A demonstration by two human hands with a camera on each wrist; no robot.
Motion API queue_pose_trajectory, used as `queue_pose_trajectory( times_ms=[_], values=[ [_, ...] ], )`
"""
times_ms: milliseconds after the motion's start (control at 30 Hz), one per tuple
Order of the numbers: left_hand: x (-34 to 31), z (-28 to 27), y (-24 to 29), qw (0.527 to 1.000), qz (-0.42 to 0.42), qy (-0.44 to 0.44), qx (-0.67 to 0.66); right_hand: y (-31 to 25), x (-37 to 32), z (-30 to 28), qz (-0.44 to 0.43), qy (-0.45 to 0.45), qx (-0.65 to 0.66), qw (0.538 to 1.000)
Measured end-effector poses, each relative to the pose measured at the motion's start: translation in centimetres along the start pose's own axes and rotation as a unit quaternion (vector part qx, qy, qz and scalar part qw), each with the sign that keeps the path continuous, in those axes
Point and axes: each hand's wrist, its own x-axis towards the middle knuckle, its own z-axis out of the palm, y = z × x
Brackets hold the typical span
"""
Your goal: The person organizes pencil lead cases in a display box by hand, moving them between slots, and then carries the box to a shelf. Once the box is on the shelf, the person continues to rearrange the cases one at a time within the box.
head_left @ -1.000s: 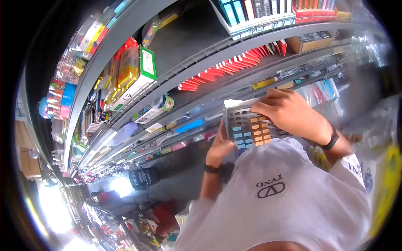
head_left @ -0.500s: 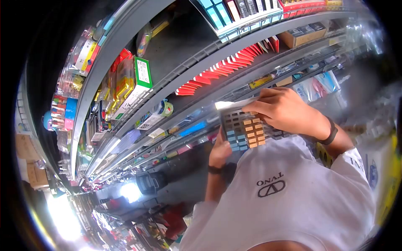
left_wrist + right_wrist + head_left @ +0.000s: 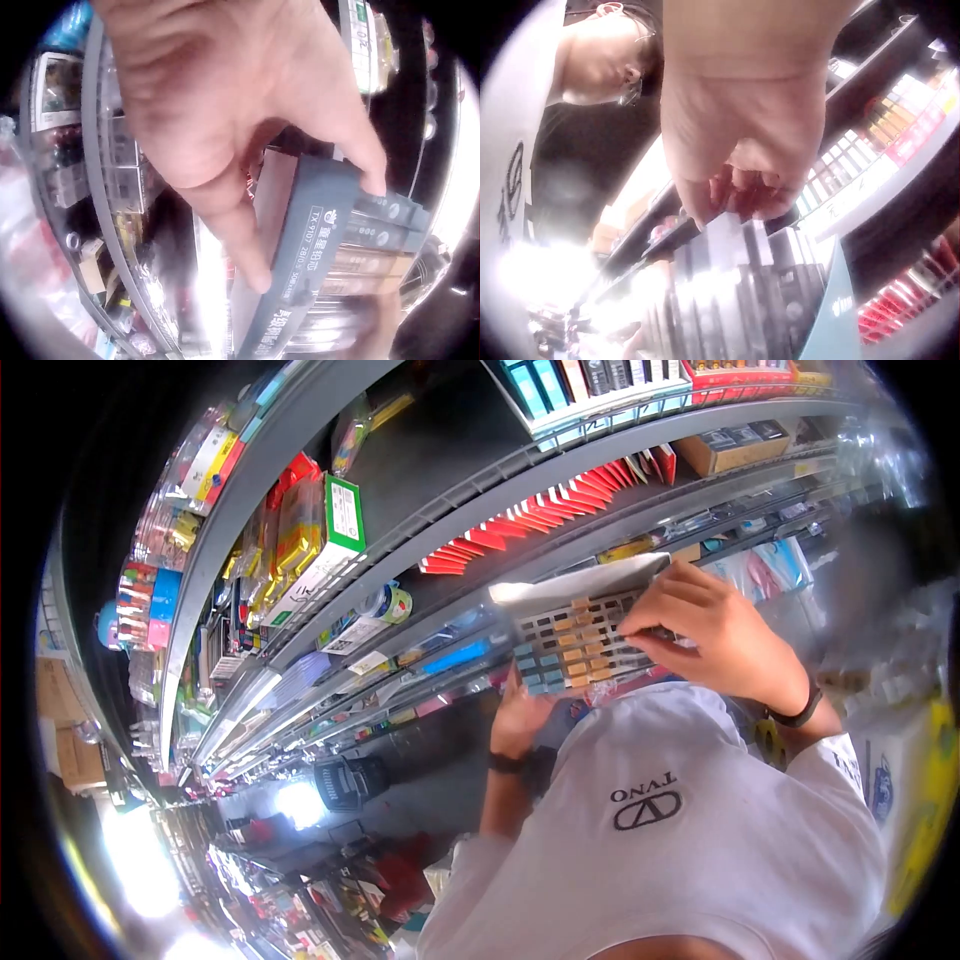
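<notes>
My left hand (image 3: 520, 718) supports an open box (image 3: 575, 585) with rows of small blue, orange and dark cases. In the left wrist view the left hand (image 3: 225, 97) grips the box's blue-grey printed side (image 3: 311, 232), with fingertips on its edges. My right hand (image 3: 715, 630) bends over the right part of the box, thumb and fingers close together. From the right wrist, the fingers of the right hand (image 3: 742, 135) pinch the top of a grey case (image 3: 726, 234) that stands higher than its neighbours. Glare hides part of the rows.
Curved shelves run above the box, with red packets (image 3: 560, 505), a green-and-white box (image 3: 343, 515) and a tray of upright blue and black boxes (image 3: 590, 410). A brown carton (image 3: 735, 448) stands at upper right. Plastic-wrapped goods (image 3: 885, 620) lie at the right.
The box is tilted differently, showing more of its pale inner wall. My right hand has shifted rightward and down, uncovering more rows, and some orange cases stand unevenly.
</notes>
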Motion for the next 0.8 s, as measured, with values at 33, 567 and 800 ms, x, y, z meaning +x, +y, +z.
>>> queue_pose_trajectory(
  times_ms=[33,567,800],
  values=[
    [0.0,0.0,0.1,1.000,0.003,-0.002,-0.003,-0.3,-0.1,0.0,-0.013,-0.004,0.004,1.000],
    [0.3,2.7,0.8,1.000,0.016,0.006,-0.006,-1.1,-1.1,2.9,-0.035,-0.007,-0.122,0.992],
    [0.2,3.0,1.1,0.999,0.010,0.033,0.001,-0.5,-1.6,3.3,-0.032,-0.020,-0.178,0.983]
  ],
)
